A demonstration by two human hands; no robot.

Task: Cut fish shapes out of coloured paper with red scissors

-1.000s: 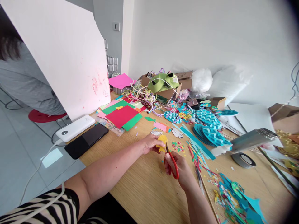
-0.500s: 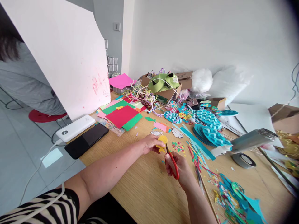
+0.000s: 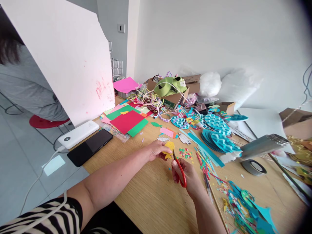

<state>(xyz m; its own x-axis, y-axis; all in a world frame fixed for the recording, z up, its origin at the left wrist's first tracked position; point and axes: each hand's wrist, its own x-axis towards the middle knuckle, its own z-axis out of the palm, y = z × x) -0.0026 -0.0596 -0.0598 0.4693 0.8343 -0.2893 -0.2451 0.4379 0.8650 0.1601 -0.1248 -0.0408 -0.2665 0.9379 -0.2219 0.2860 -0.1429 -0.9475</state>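
Between the thumb and fingers of my left hand (image 3: 157,151) is a yellow paper cutout (image 3: 168,149), rounded with a small tail-like end. My right hand (image 3: 185,174) grips red-handled scissors (image 3: 181,174), whose blades meet the right edge of the yellow paper. Just beyond the hands lie two white fish cutouts with drawn lines, a smaller one (image 3: 162,139) and a larger one (image 3: 184,138). A green paper fish (image 3: 156,124) rests farther back. Tiny coloured paper bits (image 3: 185,153) form a small pile right of the yellow paper.
Left are a black phone (image 3: 90,148) and a white power bank (image 3: 78,134). Coloured paper sheets (image 3: 126,120) lie behind. On the right are blue wavy paper plates (image 3: 214,141), a metal flask (image 3: 265,148), a tape roll (image 3: 253,167) and paper scraps (image 3: 246,208). A person sits beyond the white board (image 3: 73,58).
Almost nothing differs. Both hands, the yellow paper and the scissors stay in nearly the same place, with only a very slight shift of the view.
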